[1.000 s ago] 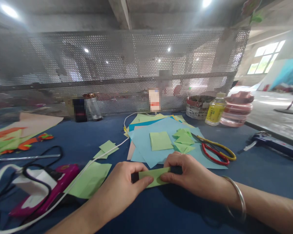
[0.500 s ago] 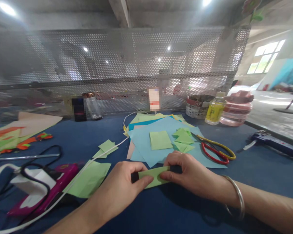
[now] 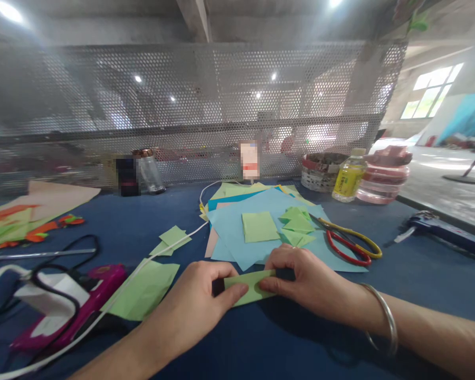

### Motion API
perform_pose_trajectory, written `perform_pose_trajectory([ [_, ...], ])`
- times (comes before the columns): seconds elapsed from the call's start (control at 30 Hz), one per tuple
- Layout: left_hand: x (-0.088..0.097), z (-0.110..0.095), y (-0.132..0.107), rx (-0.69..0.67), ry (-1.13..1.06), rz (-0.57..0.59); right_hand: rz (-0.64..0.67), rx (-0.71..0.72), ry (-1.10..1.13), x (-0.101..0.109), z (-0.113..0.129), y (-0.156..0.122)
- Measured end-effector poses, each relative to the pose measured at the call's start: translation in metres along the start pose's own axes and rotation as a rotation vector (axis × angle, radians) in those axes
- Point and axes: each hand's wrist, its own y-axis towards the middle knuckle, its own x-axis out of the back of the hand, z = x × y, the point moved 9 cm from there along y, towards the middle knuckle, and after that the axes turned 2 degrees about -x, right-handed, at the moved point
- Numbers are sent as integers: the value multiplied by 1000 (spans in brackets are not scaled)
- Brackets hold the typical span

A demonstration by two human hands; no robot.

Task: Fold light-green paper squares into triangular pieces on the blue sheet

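A small folded strip of light green paper (image 3: 250,285) lies on the blue table cloth (image 3: 261,343) near its front edge. My left hand (image 3: 198,305) pinches the strip's left end, with the thumb pressed on top. My right hand (image 3: 306,282) is closed on its right end, fingers curled over the far edge. A metal bangle (image 3: 386,319) sits on my right wrist. Just beyond my hands lies a stack of light blue paper sheets (image 3: 237,232) with a green square (image 3: 260,227) and several folded green triangles (image 3: 297,227) on it.
Red and yellow scissors (image 3: 350,243) lie right of the stack, a blue glue gun (image 3: 443,232) farther right. A pink glue gun (image 3: 75,301) with cables and green paper scraps (image 3: 146,290) sit left. A yellow bottle (image 3: 348,182), baskets and jars stand along the perforated metal screen (image 3: 221,105).
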Motion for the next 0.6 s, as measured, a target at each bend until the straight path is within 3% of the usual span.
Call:
perform_pose_trajectory([
  [0.43,-4,-1,-1,-19,92,-1,17,44,-74,-4,5,-2],
  [0.6,-1,-11,0,-102,212,-77,4,82,-98,-5,8,-5],
])
